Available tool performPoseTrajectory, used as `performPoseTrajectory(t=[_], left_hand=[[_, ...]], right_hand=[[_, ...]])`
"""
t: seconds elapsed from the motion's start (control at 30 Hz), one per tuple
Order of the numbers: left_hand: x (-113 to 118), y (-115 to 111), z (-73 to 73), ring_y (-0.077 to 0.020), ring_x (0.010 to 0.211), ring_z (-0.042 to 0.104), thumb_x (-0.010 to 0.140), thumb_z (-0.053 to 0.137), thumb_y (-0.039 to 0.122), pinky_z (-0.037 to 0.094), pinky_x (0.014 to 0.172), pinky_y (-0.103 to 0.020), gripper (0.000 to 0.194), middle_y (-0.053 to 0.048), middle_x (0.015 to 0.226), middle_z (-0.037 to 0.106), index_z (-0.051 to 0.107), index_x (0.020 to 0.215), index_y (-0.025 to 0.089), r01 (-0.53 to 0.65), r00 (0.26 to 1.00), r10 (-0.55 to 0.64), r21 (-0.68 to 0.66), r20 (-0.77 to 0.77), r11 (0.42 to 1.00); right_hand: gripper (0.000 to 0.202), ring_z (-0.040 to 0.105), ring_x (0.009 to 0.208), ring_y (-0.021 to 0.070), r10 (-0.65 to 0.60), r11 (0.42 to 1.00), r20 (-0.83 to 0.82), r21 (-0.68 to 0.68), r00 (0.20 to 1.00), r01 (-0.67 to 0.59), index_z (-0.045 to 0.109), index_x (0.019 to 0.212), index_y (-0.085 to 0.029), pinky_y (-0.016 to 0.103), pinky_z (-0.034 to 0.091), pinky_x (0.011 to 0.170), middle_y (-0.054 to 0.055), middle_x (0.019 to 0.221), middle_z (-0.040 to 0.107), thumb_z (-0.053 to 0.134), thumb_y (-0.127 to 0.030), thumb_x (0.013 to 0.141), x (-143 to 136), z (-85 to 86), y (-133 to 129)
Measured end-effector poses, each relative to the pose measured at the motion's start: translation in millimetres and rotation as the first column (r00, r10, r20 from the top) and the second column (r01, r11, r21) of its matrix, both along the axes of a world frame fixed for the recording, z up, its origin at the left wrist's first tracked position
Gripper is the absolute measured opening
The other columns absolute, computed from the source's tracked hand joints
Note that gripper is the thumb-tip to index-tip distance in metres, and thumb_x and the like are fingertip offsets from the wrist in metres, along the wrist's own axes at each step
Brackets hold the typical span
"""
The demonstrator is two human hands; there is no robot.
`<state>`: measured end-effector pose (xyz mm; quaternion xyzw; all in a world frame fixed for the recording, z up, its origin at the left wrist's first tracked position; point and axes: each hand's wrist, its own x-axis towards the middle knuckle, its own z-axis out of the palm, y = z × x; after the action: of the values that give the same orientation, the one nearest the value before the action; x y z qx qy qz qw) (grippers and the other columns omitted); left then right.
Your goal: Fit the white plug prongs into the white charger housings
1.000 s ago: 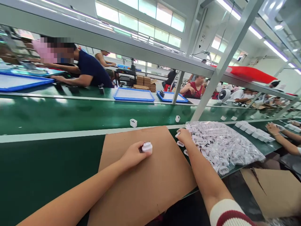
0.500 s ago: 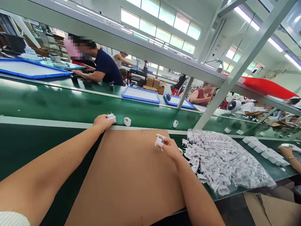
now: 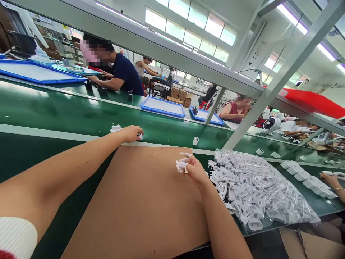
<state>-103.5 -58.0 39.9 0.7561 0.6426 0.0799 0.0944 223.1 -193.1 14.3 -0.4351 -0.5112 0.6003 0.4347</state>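
Gripping a white housing (image 3: 139, 137) is the left hand (image 3: 132, 133), the right hand (image 3: 195, 170) pinching a plug piece (image 3: 181, 166), any lettering illegible.

High on a white wall (image 3: 239, 18), rows of bright windows (image 3: 192, 37) span the upper middle of the frame. Strip lights (image 3: 292, 18) glow at upper right. A long grey beam (image 3: 161, 46) slants across, crossed by a leaning post (image 3: 285, 68). Brown boxes (image 3: 179, 94) are stacked mid-frame, beyond a glossy green belt (image 3: 161, 124).

The green bench (image 3: 16, 154) bears a cardboard sheet (image 3: 140, 201), a clear bag (image 3: 280, 187) of white parts (image 3: 222, 188) and white blocks (image 3: 302, 175).
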Motion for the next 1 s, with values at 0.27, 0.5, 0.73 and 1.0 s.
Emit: performPoseTrajectory(t=[0.27, 0.5, 0.73, 1.0], left_hand=[[80, -111, -16.2, -0.0295, 0.102, 0.068, 0.08, 0.063, 0.047, 0.049, 0.084, -0.033, 0.032, -0.007, 0.108, 0.075, 0.075, 0.103, 0.028, 0.341, 0.927, -0.344, 0.051, 0.15, 0.939], [90, -163, -53.3, -0.0256, 0.094, 0.067, 0.066, 0.08, 0.057, 0.051, 0.079, -0.033, 0.057, -0.007, 0.11, 0.071, 0.07, 0.112, 0.024, 0.234, 0.747, -0.187, 0.011, 0.638, 0.972], [87, -159, -71.6, -0.0238, 0.094, 0.061, 0.076, 0.075, 0.047, 0.048, 0.076, -0.032, 0.029, -0.004, 0.094, 0.067, 0.073, 0.091, 0.022, 0.307, 0.655, -0.255, 0.058, 0.711, 0.95], [87, -156, -73.8, -0.0228, 0.087, 0.059, 0.079, 0.073, 0.045, 0.045, 0.073, -0.032, 0.025, -0.004, 0.083, 0.063, 0.071, 0.08, 0.02, 0.325, 0.631, -0.29, 0.094, 0.72, 0.941]], right_hand=[[0.04, 0.063, 0.068, 0.0167, 0.037, 0.999, 0.393, -0.003, 0.919, -0.039, 0.068, 0.096, -0.019, 0.028, 0.047, 0.059, 0.003, 0.081, 0.072, 0.082, -0.02, 0.059, 4, -5.8, -2], [0.013, 0.058, 0.073, 0.0149, -0.144, 0.918, 0.76, 0.342, 0.634, -0.202, 0.075, 0.084, -0.021, 0.03, 0.046, 0.069, 0.002, 0.087, 0.064, 0.068, -0.014, 0.074, 0, -14.0, -2], [0.02, 0.059, 0.084, 0.0182, -0.219, 0.809, 0.646, 0.539, 0.732, -0.234, 0.073, 0.102, -0.023, 0.031, 0.048, 0.074, 0.004, 0.093, 0.061, 0.06, -0.02, 0.087, -26, -1.3, -21], [0.032, 0.054, 0.092, 0.0235, -0.224, 0.691, 0.779, 0.55, 0.585, -0.468, 0.065, 0.091, -0.022, 0.034, 0.046, 0.076, 0.006, 0.092, 0.058, 0.051, 0.0, 0.074, -46, 3.3, -35]])
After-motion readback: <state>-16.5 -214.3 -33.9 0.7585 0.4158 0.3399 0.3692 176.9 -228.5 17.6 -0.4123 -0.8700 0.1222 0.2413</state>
